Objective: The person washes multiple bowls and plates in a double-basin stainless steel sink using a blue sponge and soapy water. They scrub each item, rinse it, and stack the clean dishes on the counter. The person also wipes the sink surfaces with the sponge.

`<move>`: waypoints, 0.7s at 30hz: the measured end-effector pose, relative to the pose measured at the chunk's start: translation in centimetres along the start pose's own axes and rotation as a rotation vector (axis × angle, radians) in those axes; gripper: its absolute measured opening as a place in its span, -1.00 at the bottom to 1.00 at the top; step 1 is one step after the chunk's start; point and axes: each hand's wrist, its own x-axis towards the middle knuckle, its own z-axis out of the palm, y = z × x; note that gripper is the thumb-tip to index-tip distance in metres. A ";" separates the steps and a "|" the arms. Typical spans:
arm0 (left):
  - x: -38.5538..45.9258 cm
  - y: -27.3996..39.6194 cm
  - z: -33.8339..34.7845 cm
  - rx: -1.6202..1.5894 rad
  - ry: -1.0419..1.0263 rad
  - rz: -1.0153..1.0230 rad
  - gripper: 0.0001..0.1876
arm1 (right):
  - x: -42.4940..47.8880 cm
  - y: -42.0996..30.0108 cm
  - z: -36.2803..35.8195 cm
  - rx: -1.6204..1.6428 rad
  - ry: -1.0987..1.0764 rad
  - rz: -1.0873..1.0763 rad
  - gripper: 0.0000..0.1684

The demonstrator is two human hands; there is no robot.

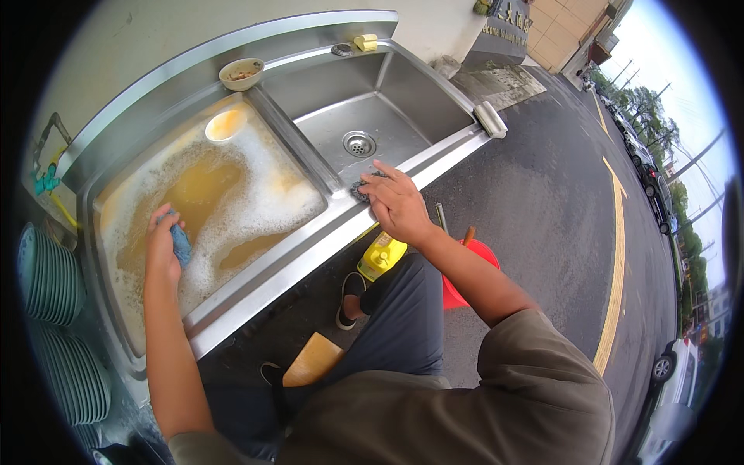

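Note:
My left hand [161,243] is over the left basin [321,204] of a stainless-steel double sink, gripping a blue cloth or sponge [181,243]. Brown, foamy water fills that basin. A white bowl [225,125] with yellowish liquid inside floats or rests near its far side. At the front rim of the right basin [325,116], my right hand [398,203] has its fingers over a dark wire scourer [360,188], which they partly hide. A drain strainer [359,143] shows in the floor of the right basin.
Food scraps lie in a bowl [241,74] on the back ledge, with a yellow sponge [366,42] farther right. Stacked plates [52,276] stand at left. Below the sink are a yellow jug [382,256], a red bucket [456,290] and a wooden board-like piece [313,359].

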 end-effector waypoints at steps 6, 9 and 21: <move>-0.5 0.6 1.7 0.073 0.012 0.007 -0.54 | -2.5 17.3 -7.2 -0.214 0.018 0.203 -0.70; 0.3 0.3 -0.3 0.066 -0.002 0.023 -0.54 | -3.5 23.2 -8.7 -0.529 -0.017 0.421 -0.64; -1.3 1.7 1.3 0.069 0.021 0.014 -0.58 | -0.3 24.3 -10.5 -0.698 -0.230 0.846 -0.61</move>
